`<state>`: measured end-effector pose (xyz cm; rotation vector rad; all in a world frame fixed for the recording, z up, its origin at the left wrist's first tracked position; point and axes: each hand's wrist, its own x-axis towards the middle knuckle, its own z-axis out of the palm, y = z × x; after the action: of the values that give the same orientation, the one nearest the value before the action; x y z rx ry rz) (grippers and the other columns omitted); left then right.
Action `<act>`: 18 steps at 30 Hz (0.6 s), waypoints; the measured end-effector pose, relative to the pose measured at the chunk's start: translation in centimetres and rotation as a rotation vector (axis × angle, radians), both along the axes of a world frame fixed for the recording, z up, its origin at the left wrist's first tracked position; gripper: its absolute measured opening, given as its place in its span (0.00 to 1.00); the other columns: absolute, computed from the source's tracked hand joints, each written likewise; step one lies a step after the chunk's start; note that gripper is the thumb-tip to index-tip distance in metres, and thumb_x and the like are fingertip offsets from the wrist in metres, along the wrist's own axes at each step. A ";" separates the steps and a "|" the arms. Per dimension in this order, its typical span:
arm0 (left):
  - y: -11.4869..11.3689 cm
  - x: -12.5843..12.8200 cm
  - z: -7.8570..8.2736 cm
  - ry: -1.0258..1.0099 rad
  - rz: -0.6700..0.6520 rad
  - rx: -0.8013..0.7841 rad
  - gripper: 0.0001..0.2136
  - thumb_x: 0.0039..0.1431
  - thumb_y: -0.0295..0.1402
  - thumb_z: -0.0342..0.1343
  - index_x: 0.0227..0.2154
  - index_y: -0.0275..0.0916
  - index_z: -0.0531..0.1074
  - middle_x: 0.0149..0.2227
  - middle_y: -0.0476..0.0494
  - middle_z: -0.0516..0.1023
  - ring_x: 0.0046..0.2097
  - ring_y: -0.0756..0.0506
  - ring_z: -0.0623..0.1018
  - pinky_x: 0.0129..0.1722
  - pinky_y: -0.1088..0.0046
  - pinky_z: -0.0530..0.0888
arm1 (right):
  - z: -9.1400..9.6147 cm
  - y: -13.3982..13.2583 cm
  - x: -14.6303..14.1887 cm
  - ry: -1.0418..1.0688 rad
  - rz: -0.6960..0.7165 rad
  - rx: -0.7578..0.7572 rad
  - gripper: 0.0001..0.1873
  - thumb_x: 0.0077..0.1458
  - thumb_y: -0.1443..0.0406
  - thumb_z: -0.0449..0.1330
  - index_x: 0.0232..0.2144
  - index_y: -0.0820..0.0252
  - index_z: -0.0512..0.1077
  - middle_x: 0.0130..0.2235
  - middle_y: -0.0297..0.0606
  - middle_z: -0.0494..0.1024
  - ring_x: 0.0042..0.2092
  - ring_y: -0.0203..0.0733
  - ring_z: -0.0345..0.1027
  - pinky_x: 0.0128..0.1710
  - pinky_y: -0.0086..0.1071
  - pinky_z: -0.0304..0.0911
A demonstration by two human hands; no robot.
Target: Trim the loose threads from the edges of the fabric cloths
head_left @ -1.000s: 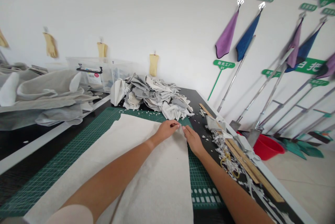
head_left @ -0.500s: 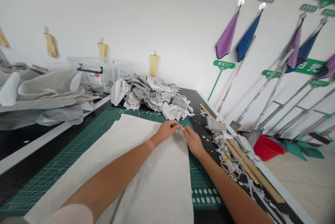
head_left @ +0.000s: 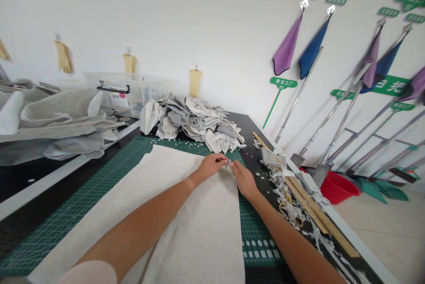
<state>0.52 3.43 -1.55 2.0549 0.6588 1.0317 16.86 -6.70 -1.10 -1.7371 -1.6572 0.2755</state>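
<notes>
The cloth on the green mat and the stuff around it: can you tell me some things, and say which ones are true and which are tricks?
1. The cream cloth lies spread on a green cutting mat. True.
2. The left hand and right hand meet at the cloth's far corner. True.
3. The basin on the floor is blue. False: it is red.
4. The pile of grey fabric pieces sits between the person and the hands. False: it lies beyond the hands, further up the table.
5. A yellow glove hangs on the wall behind the pile. True.
</notes>
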 end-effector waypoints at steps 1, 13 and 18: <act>0.0 0.0 0.0 0.000 -0.002 0.001 0.13 0.61 0.40 0.55 0.37 0.37 0.80 0.36 0.45 0.83 0.38 0.46 0.79 0.39 0.75 0.71 | 0.0 0.0 0.0 -0.006 -0.002 -0.001 0.23 0.68 0.46 0.42 0.31 0.54 0.62 0.26 0.29 0.66 0.29 0.37 0.62 0.30 0.28 0.48; 0.6 0.0 -0.6 -0.008 -0.024 -0.013 0.13 0.60 0.40 0.56 0.37 0.37 0.81 0.37 0.45 0.83 0.39 0.46 0.79 0.41 0.74 0.72 | 0.1 -0.1 -0.2 -0.083 0.007 0.004 0.21 0.69 0.49 0.40 0.32 0.54 0.62 0.28 0.30 0.68 0.29 0.38 0.64 0.30 0.29 0.49; 0.8 0.1 -0.8 -0.020 -0.033 -0.020 0.13 0.60 0.40 0.56 0.36 0.37 0.81 0.36 0.45 0.83 0.38 0.46 0.79 0.42 0.74 0.72 | 0.0 0.0 -0.2 -0.112 -0.001 -0.002 0.21 0.69 0.49 0.40 0.33 0.54 0.62 0.27 0.31 0.68 0.29 0.38 0.65 0.29 0.29 0.49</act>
<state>0.66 4.27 -2.36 2.0288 0.6205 1.0218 16.64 -6.71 -1.11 -1.7836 -1.7355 0.1829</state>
